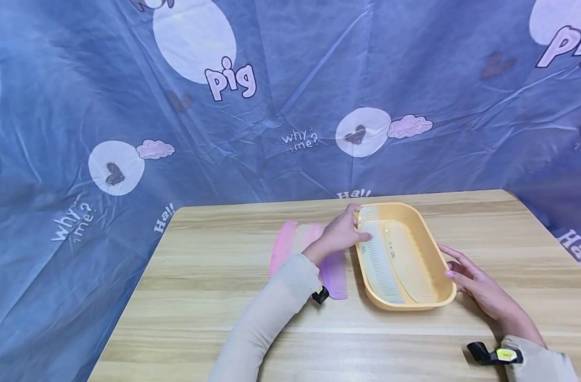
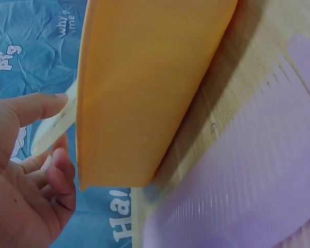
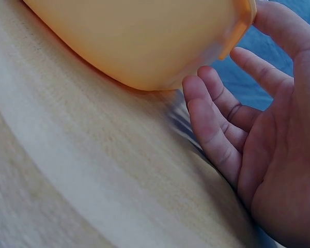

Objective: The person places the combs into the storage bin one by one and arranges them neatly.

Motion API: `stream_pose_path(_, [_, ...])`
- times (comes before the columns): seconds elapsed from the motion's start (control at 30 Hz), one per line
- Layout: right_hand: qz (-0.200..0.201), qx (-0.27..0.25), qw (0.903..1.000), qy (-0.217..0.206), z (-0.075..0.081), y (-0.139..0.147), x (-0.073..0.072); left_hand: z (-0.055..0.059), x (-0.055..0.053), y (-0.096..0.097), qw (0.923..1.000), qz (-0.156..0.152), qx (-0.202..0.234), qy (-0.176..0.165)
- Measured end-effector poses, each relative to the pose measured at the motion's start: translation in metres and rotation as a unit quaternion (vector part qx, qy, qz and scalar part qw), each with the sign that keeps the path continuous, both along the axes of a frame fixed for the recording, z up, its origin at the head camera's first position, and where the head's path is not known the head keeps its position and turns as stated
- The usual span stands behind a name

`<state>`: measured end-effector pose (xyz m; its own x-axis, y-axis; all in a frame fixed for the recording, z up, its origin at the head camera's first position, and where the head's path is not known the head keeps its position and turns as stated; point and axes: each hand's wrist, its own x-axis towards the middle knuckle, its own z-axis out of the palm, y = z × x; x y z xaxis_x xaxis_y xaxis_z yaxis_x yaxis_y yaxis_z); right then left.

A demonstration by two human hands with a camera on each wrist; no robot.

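Observation:
My left hand [image 1: 340, 233] pinches a pale, cream-coloured comb [image 1: 380, 265] between thumb and fingers, at the left rim of a yellow plastic tray [image 1: 431, 241]. The comb lies lengthwise along the tray's left side; in the left wrist view its end [image 2: 54, 126] sticks out past the rim. A second pale comb [image 1: 407, 260] rests in the tray beside it. On the right, my right hand [image 1: 481, 289] touches the tray's rim with thumb and finger, its other fingers [image 3: 212, 126] loosely bent beside the wall.
Left of the tray, a purple comb [image 1: 335, 276] and pink combs [image 1: 283, 244] lie side by side on the wooden table [image 1: 199, 297], partly hidden under my left arm. A blue printed cloth [image 1: 290, 106] hangs behind the table's back edge.

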<state>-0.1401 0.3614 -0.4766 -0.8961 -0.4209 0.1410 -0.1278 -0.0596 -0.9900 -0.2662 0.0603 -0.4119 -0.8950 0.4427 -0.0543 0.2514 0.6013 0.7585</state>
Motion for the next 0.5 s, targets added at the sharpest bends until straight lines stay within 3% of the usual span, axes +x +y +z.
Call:
stream_pose_path(0.27, [-0.003,0.007,1.0,0.001,-0.0001,0.0006,0.0006,0.0013,0.0015,-0.001,0.998,0.016,-0.059,0.016])
stream_pose_path(0.5, [0.001,0.01,0.9999,0.003,0.0002,0.0012,0.0005,0.0025,0.0007,-0.0005,0.9911,0.025,-0.126,0.034])
